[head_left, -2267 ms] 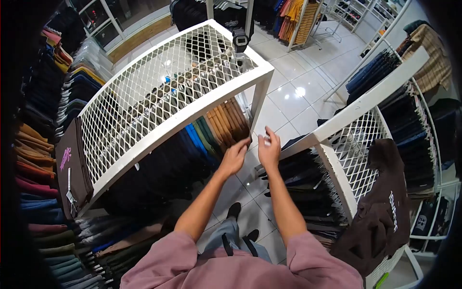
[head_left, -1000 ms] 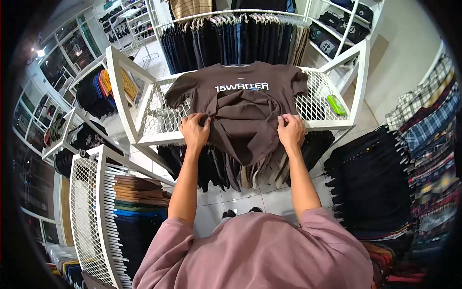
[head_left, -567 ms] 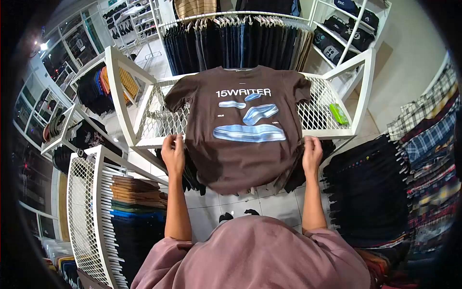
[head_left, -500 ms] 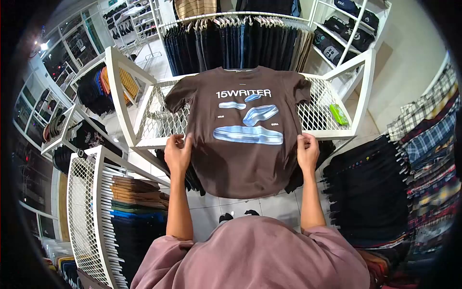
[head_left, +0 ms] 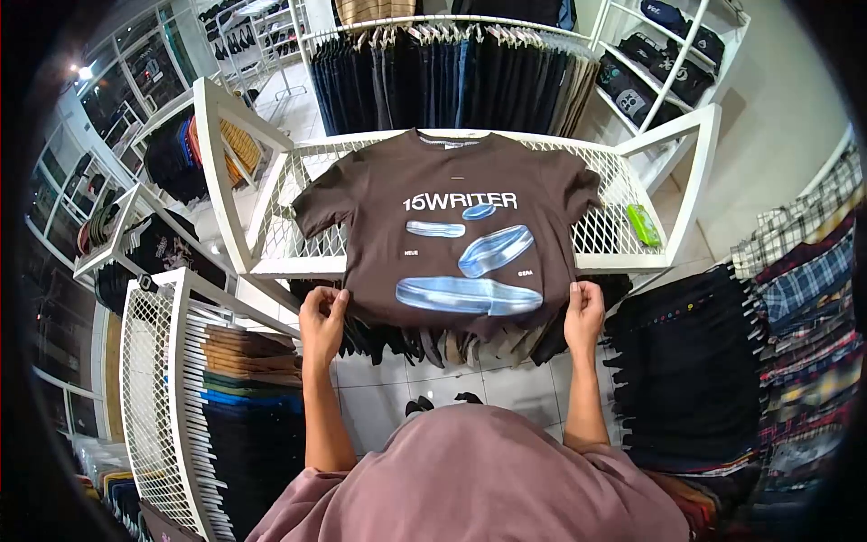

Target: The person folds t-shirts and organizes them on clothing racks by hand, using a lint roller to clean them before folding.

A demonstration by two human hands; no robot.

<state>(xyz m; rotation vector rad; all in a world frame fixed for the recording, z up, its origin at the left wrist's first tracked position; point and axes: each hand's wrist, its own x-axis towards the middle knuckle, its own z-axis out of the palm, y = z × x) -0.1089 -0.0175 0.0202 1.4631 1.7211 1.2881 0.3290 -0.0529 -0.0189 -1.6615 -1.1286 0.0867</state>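
A brown T-shirt (head_left: 375, 244) with white "15WRITER" lettering and blue-silver shapes lies face up across a white mesh rack top (head_left: 280, 257). Its collar points away from me, and its lower part hangs over the near edge. My left hand (head_left: 322, 316) pinches the shirt's left side just past that edge. On the opposite side, my right hand (head_left: 584, 312) pinches the cloth at about the same height. The shirt is stretched between both hands, with its bottom hem tucked under or out of sight.
A green packet (head_left: 643, 226) lies on the mesh at the right. Clothes hang beneath the rack top. Behind it is a rail of dark trousers (head_left: 433, 81). Another mesh rack (head_left: 149, 379) stands at left, and black garments (head_left: 686, 361) and plaid shirts (head_left: 808, 280) hang at right.
My hands have moved slightly down and outward with the shirt's sides. The shirt's rounded lower part no longer hangs as far toward me, and the hanging clothes beneath now show.
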